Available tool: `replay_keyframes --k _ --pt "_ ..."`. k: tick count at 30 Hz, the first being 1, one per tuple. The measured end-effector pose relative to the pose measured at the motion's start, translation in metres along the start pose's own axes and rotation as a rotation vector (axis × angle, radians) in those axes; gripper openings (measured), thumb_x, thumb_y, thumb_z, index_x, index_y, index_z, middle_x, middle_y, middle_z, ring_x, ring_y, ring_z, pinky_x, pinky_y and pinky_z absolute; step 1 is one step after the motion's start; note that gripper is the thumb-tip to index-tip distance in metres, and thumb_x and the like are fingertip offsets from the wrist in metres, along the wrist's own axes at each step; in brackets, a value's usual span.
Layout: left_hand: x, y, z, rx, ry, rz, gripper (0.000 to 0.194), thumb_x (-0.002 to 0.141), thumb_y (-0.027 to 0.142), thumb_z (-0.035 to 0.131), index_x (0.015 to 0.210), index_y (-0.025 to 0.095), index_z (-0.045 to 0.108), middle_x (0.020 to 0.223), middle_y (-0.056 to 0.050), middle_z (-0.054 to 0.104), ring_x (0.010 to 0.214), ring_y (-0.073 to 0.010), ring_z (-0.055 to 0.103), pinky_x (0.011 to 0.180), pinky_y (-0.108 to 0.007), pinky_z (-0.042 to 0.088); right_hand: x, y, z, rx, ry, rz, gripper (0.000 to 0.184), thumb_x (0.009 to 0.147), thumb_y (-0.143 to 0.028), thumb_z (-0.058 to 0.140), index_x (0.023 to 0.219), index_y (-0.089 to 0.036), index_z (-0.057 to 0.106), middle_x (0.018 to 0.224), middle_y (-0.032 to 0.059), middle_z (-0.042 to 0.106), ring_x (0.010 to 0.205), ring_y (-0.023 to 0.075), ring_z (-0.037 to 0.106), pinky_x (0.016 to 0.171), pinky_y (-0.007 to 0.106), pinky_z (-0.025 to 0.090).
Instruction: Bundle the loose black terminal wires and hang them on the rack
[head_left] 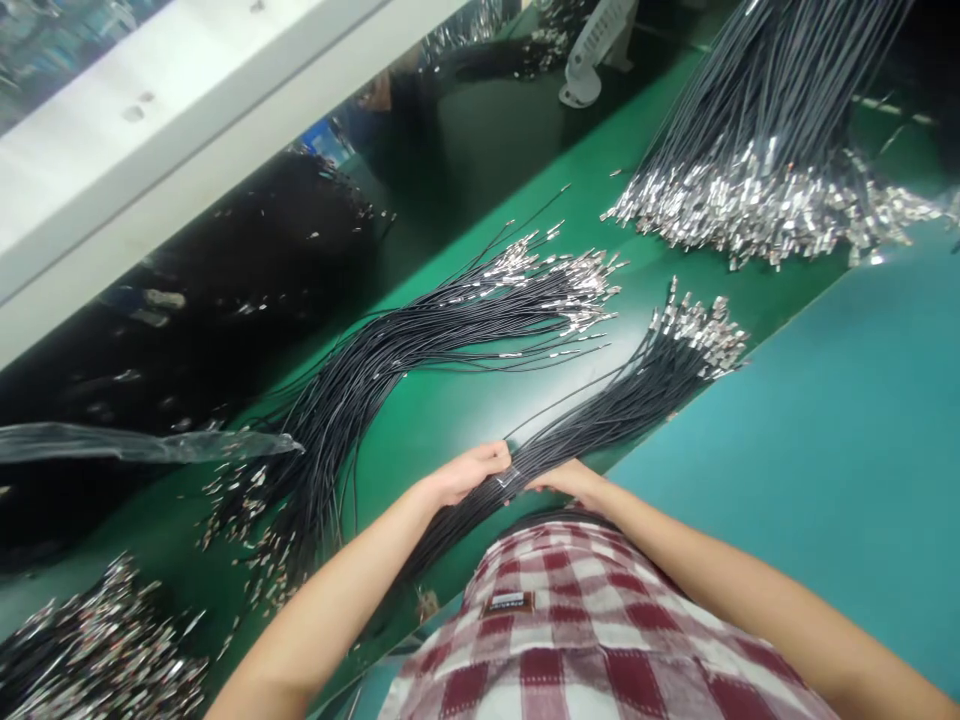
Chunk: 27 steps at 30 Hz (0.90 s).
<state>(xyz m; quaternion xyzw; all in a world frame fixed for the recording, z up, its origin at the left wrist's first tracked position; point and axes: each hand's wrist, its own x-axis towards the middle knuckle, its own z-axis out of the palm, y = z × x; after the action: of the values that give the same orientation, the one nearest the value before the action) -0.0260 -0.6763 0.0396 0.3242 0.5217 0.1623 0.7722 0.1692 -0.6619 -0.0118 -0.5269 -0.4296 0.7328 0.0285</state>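
A bundle of black wires [600, 420] with silvery metal terminals at its far end lies diagonally at the front edge of the green table. My left hand [474, 472] is closed on the bundle's middle, thumb and fingers bent near a small shiny clear band [508, 478] around the wires. On the near side, my right hand [568, 479] grips the same bundle just right of the band. Its fingers are partly hidden beneath the wires. One loose wire arcs above the bundle. The near end of the bundle passes behind my left forearm.
Beyond my hands, a second loose wire bundle [390, 345] curves across the green tabletop [420, 410]. Bigger wire piles sit at the upper right [765, 190] and lower left [105, 650]. A white beam [187, 130] crosses the upper left. A clear plastic strip [150, 445] reaches in from the left.
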Motion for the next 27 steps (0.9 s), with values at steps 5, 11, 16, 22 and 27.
replay_keyframes --k 5,11,16,22,27 --pt "0.017 -0.007 -0.005 0.465 0.371 0.208 0.025 0.087 0.028 0.047 0.065 0.019 0.042 0.069 0.003 0.045 0.073 -0.0137 0.043 0.071 -0.025 0.038 -0.001 0.006 -0.004 0.032 0.023 0.034 0.020 0.068 -0.023 0.075 0.083 -0.014 0.065 0.067 0.0014 0.066 0.055 0.0110 0.056 0.048 0.021 0.039" --pt "0.042 -0.014 -0.010 0.457 0.450 0.045 0.023 0.090 0.019 0.043 0.067 0.020 0.040 0.065 0.004 0.045 0.065 -0.0122 0.045 0.066 -0.024 0.039 0.001 0.001 -0.004 0.022 0.057 0.095 0.028 0.072 -0.025 0.074 0.093 -0.013 0.060 0.074 0.0039 0.069 0.056 0.0117 0.063 0.047 0.018 0.040" --pt "0.041 -0.009 -0.012 0.224 0.265 -0.126 0.017 0.094 0.025 0.038 0.077 0.022 0.038 0.056 0.006 0.049 0.046 -0.0136 0.053 0.049 -0.024 0.044 0.000 -0.005 -0.008 0.170 -0.056 0.194 0.040 0.072 -0.030 0.075 0.104 -0.016 0.056 0.089 0.0073 0.073 0.065 0.0143 0.069 0.055 0.018 0.048" --pt "0.041 -0.003 -0.017 0.040 0.166 -0.213 0.017 0.091 0.028 0.048 0.078 0.021 0.040 0.055 0.006 0.052 0.040 -0.0130 0.055 0.042 -0.022 0.044 -0.009 -0.007 -0.008 0.213 -0.117 0.205 0.043 0.077 -0.040 0.070 0.111 -0.016 0.059 0.093 0.0100 0.074 0.073 0.0182 0.072 0.061 0.021 0.051" --pt "0.043 -0.006 -0.017 0.001 0.165 -0.206 0.015 0.087 0.025 0.050 0.075 0.021 0.041 0.054 0.006 0.049 0.039 -0.0117 0.051 0.039 -0.020 0.039 -0.009 -0.003 -0.009 0.391 -0.324 0.228 0.037 0.082 -0.042 0.056 0.107 -0.017 0.067 0.100 0.0085 0.073 0.083 0.0162 0.071 0.073 0.022 0.050"
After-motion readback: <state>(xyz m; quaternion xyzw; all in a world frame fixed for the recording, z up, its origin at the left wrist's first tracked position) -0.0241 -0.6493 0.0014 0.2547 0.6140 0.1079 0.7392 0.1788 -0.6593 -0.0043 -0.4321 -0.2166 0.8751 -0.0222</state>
